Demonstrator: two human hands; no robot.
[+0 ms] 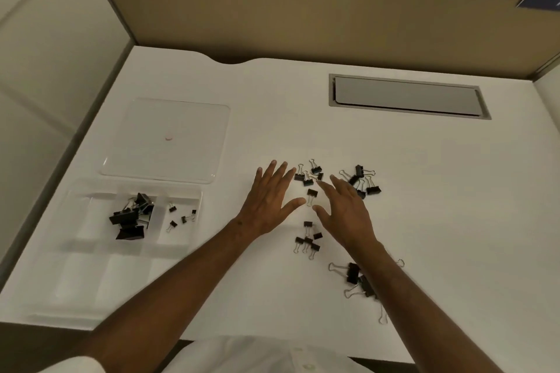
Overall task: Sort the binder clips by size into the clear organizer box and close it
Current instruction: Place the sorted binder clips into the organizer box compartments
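Across the white table (303, 118), everything is laid out for sorting, box to the left and loose stock to the right. The clear organizer box (91, 266) sits at the near left edge with its compartments open, and its lid (165, 141) lies flat just beyond it, likely set aside so both hands can drop clips in freely. One far compartment holds a heap of large binder clips (131, 218), too tangled to count exactly; the compartment to its right holds four small clips (181, 216), so the sorting is under way but far from done.

The left hand (271, 201) and right hand (348, 212) hover palm down over the middle of the table, fingers spread and relaxed, grasping nothing. They flank a single clip (311, 194), apparently choosing among the scattered clips. Four loose groups remain: about four by the fingertips (309, 174), roughly five further right (362, 180), five nearer the person (309, 241), and about three larger ones (356, 277) partly hidden under the right forearm. A recessed grey cable hatch (407, 97) lies at the far right.
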